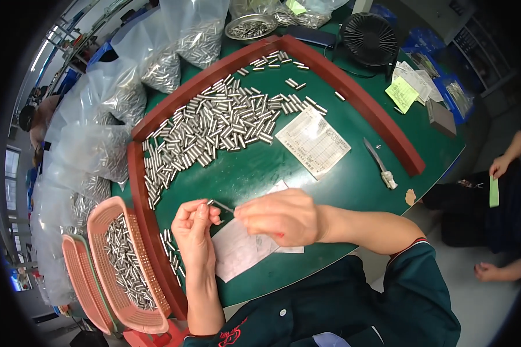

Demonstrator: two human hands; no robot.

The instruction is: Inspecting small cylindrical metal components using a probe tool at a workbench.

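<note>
My left hand [192, 232] is closed, pinching a small metal cylinder [211, 202] between thumb and fingertips. My right hand [281, 217] is closed around a thin metal rod [224, 207], whose far end reaches the cylinder; the rest of the rod is hidden in the fist, so its exact kind does not show. Beneath both hands lie white paper sheets [237, 254] on the green table. Beyond them spreads a large heap of short, shiny metal cylinders [214, 118]. A few more cylinders [171, 254] lie just left of my left hand.
Dark red rails [353, 87] border the work area. Inside are a printed form [314, 141] and a knife [382, 168]. Left stand a pink basket of cylinders [107, 260] and filled plastic bags [124, 95]. A black fan [369, 37] is at the back; another person's hand [499, 168] shows at right.
</note>
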